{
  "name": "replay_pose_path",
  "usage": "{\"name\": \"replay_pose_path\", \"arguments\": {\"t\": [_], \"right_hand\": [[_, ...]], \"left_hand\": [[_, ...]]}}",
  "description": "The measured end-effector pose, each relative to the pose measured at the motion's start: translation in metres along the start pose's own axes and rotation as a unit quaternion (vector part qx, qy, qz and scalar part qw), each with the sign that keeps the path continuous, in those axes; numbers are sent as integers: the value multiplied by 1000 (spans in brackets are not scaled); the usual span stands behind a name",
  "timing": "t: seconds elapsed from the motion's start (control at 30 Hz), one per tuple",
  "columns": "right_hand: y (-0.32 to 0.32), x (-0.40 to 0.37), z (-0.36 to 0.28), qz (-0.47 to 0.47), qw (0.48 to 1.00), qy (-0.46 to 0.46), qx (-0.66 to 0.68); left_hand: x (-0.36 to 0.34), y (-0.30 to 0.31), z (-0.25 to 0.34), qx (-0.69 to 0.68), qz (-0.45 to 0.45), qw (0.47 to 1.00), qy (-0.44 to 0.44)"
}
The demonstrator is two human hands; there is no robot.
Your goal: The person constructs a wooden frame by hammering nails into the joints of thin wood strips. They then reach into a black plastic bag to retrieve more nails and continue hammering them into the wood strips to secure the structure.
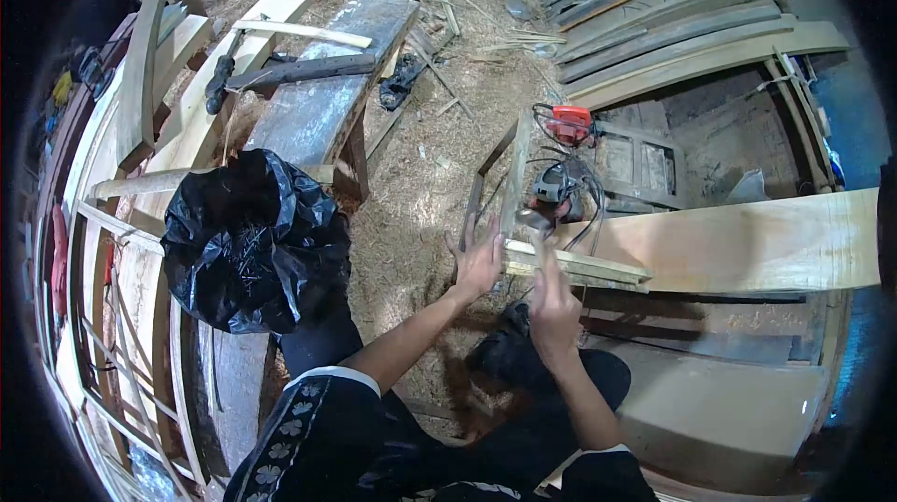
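Note:
My right hand [555, 313] is closed round the handle of a hammer [534, 222], whose metal head is over the end of some light wooden strips [579, 265]. Just left of that head, my left hand [477, 264] rests at the strips' left end, beside an upright wooden frame piece [514, 179]. Its thumb and some fingers are spread; whether it pinches anything small is hidden. A black plastic bag [257, 245] holding many nails lies open to the left.
Behind the strips are a grey power tool [557, 184] with cables and a red tool [569, 124]. A wide pale board [738, 240] extends right. Stacked planks [668, 25] stand at the back right, and a workbench plank [318, 91] at left. Shavings cover the floor.

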State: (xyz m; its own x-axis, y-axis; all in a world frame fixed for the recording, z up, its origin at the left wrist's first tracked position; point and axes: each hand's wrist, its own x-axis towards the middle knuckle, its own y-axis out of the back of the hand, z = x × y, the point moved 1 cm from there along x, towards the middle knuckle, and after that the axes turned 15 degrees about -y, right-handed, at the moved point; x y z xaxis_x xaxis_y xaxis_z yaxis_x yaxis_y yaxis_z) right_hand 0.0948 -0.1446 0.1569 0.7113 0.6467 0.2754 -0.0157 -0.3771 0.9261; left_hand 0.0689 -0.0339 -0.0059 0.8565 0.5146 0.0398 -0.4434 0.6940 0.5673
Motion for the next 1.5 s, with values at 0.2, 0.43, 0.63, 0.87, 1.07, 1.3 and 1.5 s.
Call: {"name": "replay_pose_path", "arguments": {"t": [0.2,0.43,0.63,0.87,1.07,1.3,1.5], "right_hand": [[-2,-3,11,-104,992,-52,-39],[-3,-4,10,-51,998,-14,-46],[-16,-17,30,-39,996,25,-71],[-12,-15,24,-142,985,-56,-83],[-6,-12,13,-132,987,-59,-71],[-21,12,35,-36,991,-95,89],[-73,12,55,-97,942,-176,269]], "left_hand": [[-5,2,6,-11,3,1000,4],[6,9,3,-11,31,999,-11],[-7,12,12,-20,16,1000,-3],[-5,-6,-5,-46,2,999,0],[-3,-4,-4,-27,29,999,-13],[-4,-3,-3,-52,44,998,-5],[-3,-2,-7,-8,44,999,-3]]}}
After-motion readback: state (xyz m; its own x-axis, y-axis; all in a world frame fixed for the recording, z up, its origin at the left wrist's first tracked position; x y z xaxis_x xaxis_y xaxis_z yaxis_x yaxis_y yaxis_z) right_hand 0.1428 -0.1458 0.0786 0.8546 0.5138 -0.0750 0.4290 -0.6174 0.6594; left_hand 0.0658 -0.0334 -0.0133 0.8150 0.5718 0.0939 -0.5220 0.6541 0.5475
